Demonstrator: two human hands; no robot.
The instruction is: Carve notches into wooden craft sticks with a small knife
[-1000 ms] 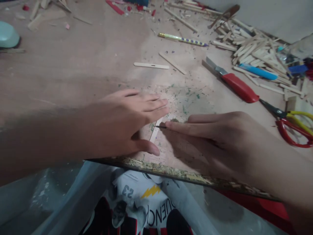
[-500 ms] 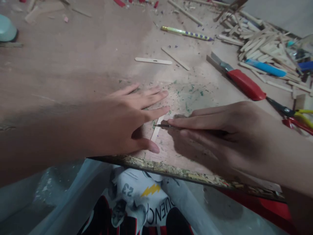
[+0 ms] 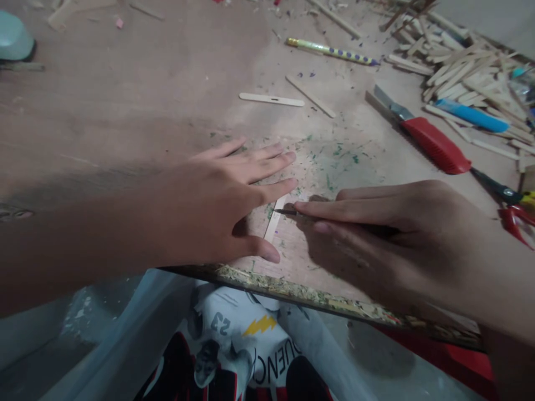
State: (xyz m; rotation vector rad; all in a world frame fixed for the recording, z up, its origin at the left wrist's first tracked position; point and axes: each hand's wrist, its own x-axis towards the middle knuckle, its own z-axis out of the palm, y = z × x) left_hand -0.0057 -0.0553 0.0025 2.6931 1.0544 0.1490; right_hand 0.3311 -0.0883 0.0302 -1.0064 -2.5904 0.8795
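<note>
Far left: pale green rounded object (image 3: 15, 36) on the table (image 3: 137, 83), part out of frame.
Left hand: (image 3: 217, 206) palm down, fingers spread wide, not gripping; thumb over near end of the pale stick, index finger across its far part.
Change, left: gap between index and middle fingers has widened over the last second; stick looks braced at both ends still.
Pale stick: (image 3: 273, 223) slanting on table near front edge, between left thumb and index finger.
Slim dark tool: (image 3: 287, 212) tip on the stick, about midway along the visible part; rest hidden by fingers.
Change, tool: tip in about the same place on the stick as before; reads as steady work on one spot.
Beyond hands: marked stick (image 3: 271, 99), thin stick (image 3: 310, 96), patterned pencil (image 3: 332, 52); green shreds (image 3: 334, 161) nearer.
Right hand: (image 3: 401, 231) fingers closed narrow around slim dark tool; more of the lower fingertip shows now.
Far right: red-handled tool (image 3: 437, 145), stick pile (image 3: 455, 75), blue piece (image 3: 472, 115), scissors (image 3: 512, 195) cut off by frame.
</note>
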